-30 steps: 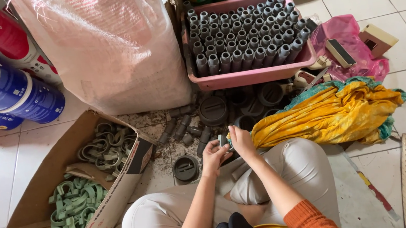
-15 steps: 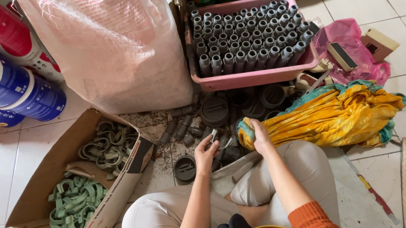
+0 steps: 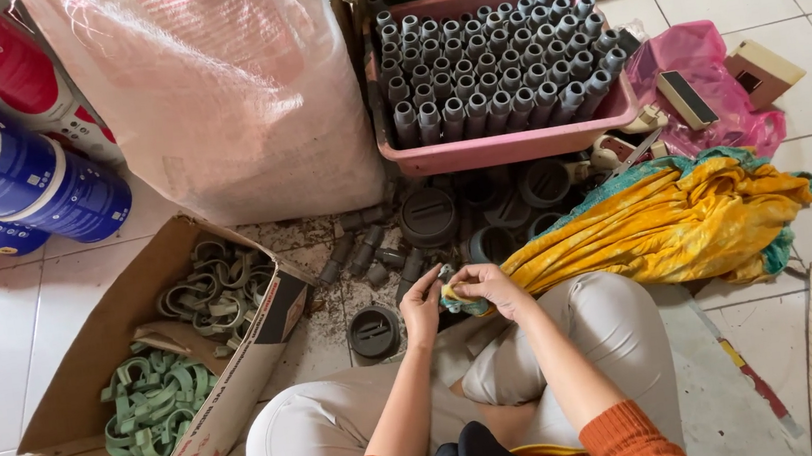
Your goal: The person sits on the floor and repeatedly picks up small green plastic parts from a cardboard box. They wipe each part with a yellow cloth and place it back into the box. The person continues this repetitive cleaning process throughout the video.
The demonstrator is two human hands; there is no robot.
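My left hand and my right hand meet just above my knees, close together. The right hand grips a corner of the yellow and teal cloth that spreads to the right on the floor. The left hand pinches a small grey fitting against that cloth corner; the fitting is mostly hidden by fingers and cloth. Loose grey pipe fittings and round dark caps lie on the floor right in front of my hands.
A pink tray packed with upright grey fittings stands behind. A cardboard box of green clips sits at left, a large white sack and blue rolls behind it. A pink bag lies at right.
My right hand took hold of the cloth's corner and pulled it toward my knees. My left hand came back from the floor pile to meet it.
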